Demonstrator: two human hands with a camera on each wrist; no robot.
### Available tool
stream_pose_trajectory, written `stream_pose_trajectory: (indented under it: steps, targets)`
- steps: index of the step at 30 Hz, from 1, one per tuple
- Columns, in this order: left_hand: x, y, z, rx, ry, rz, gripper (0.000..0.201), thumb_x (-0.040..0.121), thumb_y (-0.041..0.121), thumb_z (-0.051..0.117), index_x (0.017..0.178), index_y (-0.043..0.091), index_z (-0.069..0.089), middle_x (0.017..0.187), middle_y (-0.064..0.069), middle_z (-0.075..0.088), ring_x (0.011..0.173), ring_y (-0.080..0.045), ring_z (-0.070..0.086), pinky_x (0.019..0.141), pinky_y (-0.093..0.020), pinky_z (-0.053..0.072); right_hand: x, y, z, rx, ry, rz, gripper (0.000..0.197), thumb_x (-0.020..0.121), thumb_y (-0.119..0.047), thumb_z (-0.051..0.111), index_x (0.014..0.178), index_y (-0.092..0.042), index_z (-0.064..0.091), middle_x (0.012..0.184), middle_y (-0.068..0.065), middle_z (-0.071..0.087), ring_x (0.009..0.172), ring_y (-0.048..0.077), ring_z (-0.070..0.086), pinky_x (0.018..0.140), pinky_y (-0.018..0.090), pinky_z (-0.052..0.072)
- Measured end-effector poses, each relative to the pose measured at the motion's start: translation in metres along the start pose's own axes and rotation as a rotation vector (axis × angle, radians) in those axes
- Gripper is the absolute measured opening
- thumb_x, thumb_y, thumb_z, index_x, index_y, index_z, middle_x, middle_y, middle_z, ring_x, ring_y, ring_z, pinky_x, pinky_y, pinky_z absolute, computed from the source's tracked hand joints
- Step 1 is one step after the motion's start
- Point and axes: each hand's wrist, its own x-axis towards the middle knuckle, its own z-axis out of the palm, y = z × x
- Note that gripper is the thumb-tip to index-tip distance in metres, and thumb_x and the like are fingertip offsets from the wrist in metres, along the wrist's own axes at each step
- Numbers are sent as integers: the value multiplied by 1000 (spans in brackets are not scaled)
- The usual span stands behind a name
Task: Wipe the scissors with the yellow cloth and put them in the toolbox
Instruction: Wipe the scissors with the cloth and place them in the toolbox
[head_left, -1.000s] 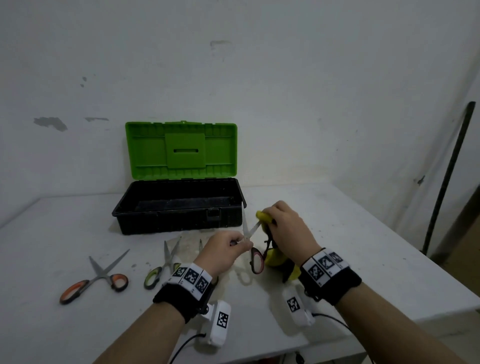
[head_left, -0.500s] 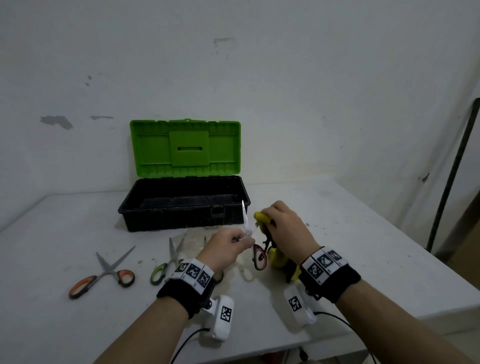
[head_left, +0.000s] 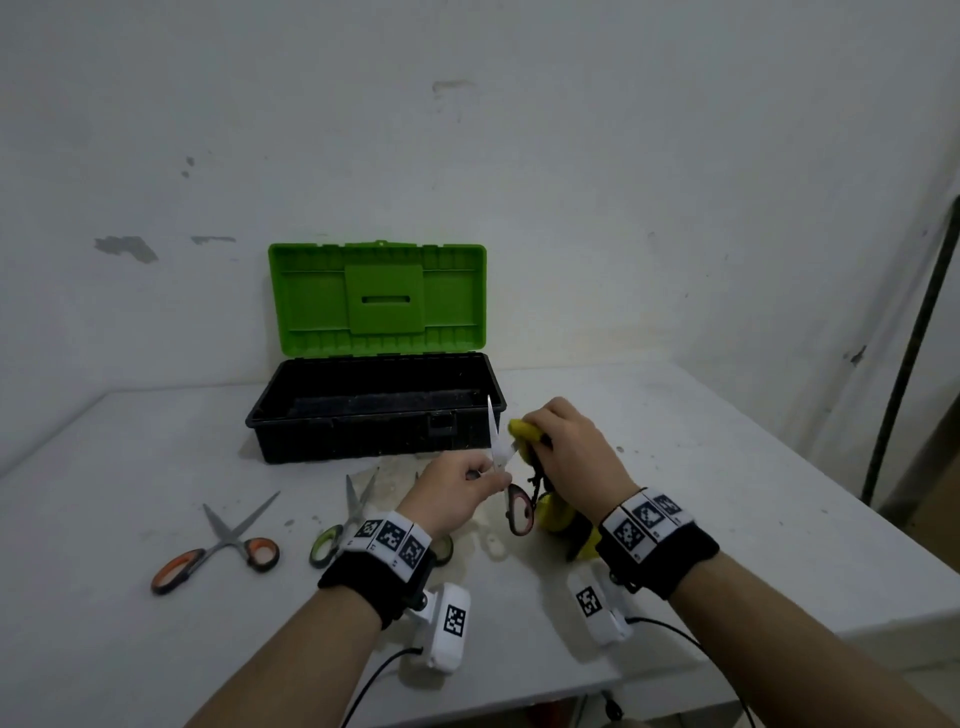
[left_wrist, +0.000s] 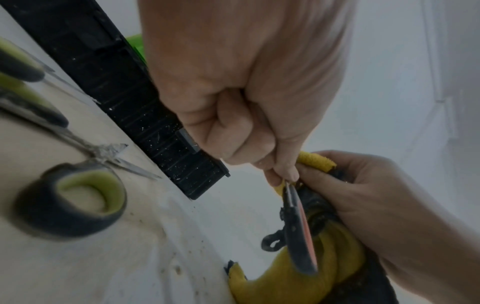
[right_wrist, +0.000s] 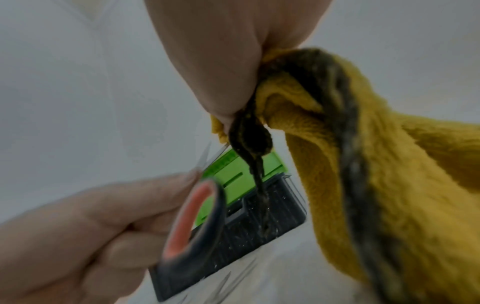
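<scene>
Red-and-black-handled scissors are held above the table in front of the toolbox. My left hand pinches them near the pivot. One blade points straight up; the other slants into the yellow cloth. My right hand grips the bunched cloth around that blade, and the rest of the cloth hangs below the hand. The left wrist view shows the pinch and the handle loop edge-on. The right wrist view shows the cloth and the red-lined loop.
The black toolbox stands open behind the hands with its green lid upright. Orange-handled scissors and green-handled scissors lie on the white table to the left. A dark pole leans at the right.
The scissors have opened: one blade has swung from slanting toward the cloth to pointing straight up. Both hands keep their hold and stay in about the same place.
</scene>
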Motion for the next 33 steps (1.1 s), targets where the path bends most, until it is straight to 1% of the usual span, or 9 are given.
stream_pose_trajectory:
  steps: [4, 6, 10, 17, 20, 23, 25, 31, 33]
  targets:
    - [-4, -3, -2, 16, -2, -10, 36, 92, 35, 68, 61, 24, 53, 60, 5, 45, 55, -11, 40, 59, -29, 36, 6, 11, -12, 14, 76, 97, 18, 97, -26, 53, 103, -16, 67, 103, 0, 53, 83, 23, 58, 75, 42, 52]
    - [-4, -3, -2, 7, 1, -20, 36, 92, 35, 68, 61, 25, 53, 59, 5, 44, 54, -12, 38, 59, -29, 34, -1, 3, -12, 29, 58, 6, 17, 98, -28, 54, 103, -17, 66, 102, -2, 52, 81, 20, 57, 73, 38, 52]
    - [-1, 3, 0, 15, -8, 1, 35, 91, 35, 67, 62, 23, 53, 54, 12, 41, 48, -7, 36, 54, -28, 30, -16, -15, -2, -22, -121, -128, 13, 95, -17, 56, 106, -16, 63, 108, -2, 51, 83, 21, 58, 72, 37, 51]
    - [-4, 2, -1, 21, -5, -14, 35, 92, 36, 68, 63, 22, 52, 58, 9, 43, 52, -8, 38, 58, -28, 34, 4, 17, -17, 6, 81, 126, 16, 98, -24, 53, 101, -15, 66, 103, 0, 51, 83, 23, 58, 76, 40, 52]
    - [-2, -1, -2, -32, -2, -32, 35, 92, 38, 67, 65, 21, 53, 59, 7, 43, 51, -9, 37, 58, -28, 33, -7, 4, -19, 61, 123, 0, 17, 97, -25, 55, 102, -14, 67, 102, -1, 52, 81, 19, 57, 74, 35, 52]
    - [0, 1, 1, -52, -22, -30, 30, 92, 36, 67, 68, 21, 58, 60, 6, 46, 50, -8, 37, 56, -28, 31, -21, -13, -6, 30, -51, -119, 16, 95, -20, 56, 107, -15, 64, 107, -1, 51, 82, 20, 57, 72, 36, 52]
    - [1, 2, 5, -39, -36, -15, 30, 92, 34, 67, 67, 22, 57, 61, 5, 47, 52, -9, 38, 57, -29, 32, -24, -12, 3, 0, -90, -134, 16, 94, -16, 56, 108, -15, 63, 109, 0, 50, 81, 22, 58, 71, 40, 53]
    - [-3, -2, 1, 11, -40, -31, 36, 93, 34, 68, 62, 21, 55, 59, 4, 45, 53, -12, 38, 55, -26, 33, -4, 17, -8, 17, 83, 75, 17, 98, -24, 54, 101, -14, 67, 102, 0, 51, 79, 21, 57, 74, 42, 53]
    - [-3, -2, 0, 2, -43, -41, 34, 93, 35, 67, 64, 20, 58, 60, 3, 45, 52, -11, 37, 55, -26, 33, -2, 16, -14, 45, 130, 78, 19, 98, -27, 55, 101, -13, 68, 100, 0, 52, 79, 21, 58, 74, 39, 53]
